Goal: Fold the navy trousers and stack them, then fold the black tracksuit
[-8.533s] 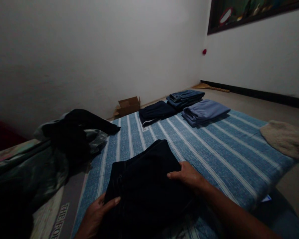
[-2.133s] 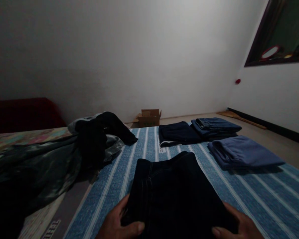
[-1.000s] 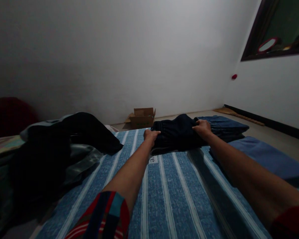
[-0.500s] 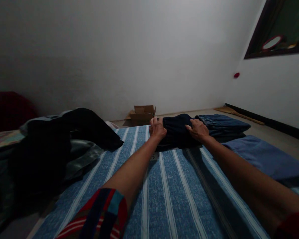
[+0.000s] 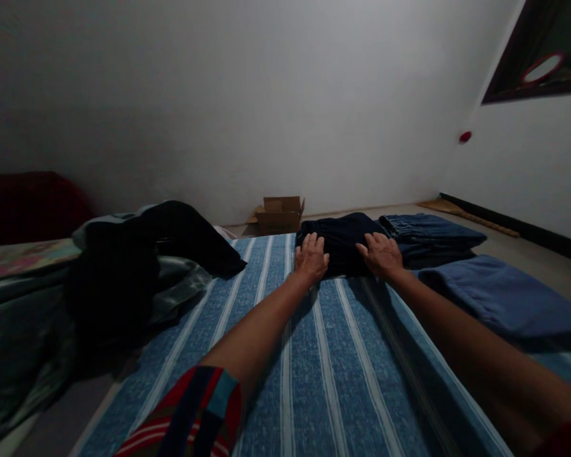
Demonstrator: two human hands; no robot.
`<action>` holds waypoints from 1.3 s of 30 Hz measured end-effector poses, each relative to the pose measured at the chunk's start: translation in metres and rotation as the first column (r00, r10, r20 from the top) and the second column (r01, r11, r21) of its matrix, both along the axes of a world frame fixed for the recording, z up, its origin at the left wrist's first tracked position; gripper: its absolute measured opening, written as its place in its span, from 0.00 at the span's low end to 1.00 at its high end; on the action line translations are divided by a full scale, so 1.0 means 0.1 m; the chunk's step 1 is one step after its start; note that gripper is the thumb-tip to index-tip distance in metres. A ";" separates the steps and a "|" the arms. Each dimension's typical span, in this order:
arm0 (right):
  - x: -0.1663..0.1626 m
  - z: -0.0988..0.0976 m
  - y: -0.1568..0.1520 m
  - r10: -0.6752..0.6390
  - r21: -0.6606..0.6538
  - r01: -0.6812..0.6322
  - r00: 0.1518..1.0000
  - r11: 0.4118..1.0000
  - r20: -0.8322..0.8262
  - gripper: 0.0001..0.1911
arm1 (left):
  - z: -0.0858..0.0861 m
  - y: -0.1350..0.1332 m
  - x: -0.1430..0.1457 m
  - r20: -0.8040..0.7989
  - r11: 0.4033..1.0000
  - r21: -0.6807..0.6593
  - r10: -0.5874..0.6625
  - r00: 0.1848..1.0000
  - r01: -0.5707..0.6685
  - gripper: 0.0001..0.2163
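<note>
A folded dark navy garment lies at the far end of a blue striped mattress, stacked on another dark folded piece. My left hand rests flat on its near left corner, fingers spread. My right hand presses flat on its near right edge. Both arms stretch far forward. Neither hand grips anything. Folded blue jeans lie just right of the stack, and a folded lighter blue garment lies nearer on the right.
A heap of unfolded dark clothes lies on the left over a greenish sheet. A small open cardboard box stands on the floor by the white wall. A dark framed opening is at the upper right.
The dark folded garment went from my lap end to the far end, onto the navy pile. My hands let go of its edges and now lie flat on it.
</note>
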State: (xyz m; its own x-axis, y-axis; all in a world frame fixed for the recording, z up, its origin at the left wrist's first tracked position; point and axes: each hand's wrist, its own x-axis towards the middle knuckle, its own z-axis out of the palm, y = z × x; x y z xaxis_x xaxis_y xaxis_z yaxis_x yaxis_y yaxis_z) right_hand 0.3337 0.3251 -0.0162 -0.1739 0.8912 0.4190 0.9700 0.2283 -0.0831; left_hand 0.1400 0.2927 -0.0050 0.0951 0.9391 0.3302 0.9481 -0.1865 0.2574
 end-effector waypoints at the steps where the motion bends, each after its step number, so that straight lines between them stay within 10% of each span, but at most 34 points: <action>1: -0.01 -0.03 -0.13 0.025 0.011 -0.025 1.000 1.000 0.004 0.20 | -0.04 -0.14 -0.02 -0.007 1.000 0.000 -0.003 1.000 0.003 0.22; 17: -0.09 -0.56 -3.06 0.353 -0.048 -0.359 0.930 0.932 -0.099 0.19 | -0.52 -3.06 -0.33 -0.074 0.952 -0.238 -0.217 0.973 0.194 0.23; 39: -0.33 -0.80 -3.63 0.345 -0.020 -0.345 0.939 0.938 -0.007 0.23 | -0.76 -3.66 -0.47 -0.223 0.966 0.002 -0.253 0.942 0.259 0.21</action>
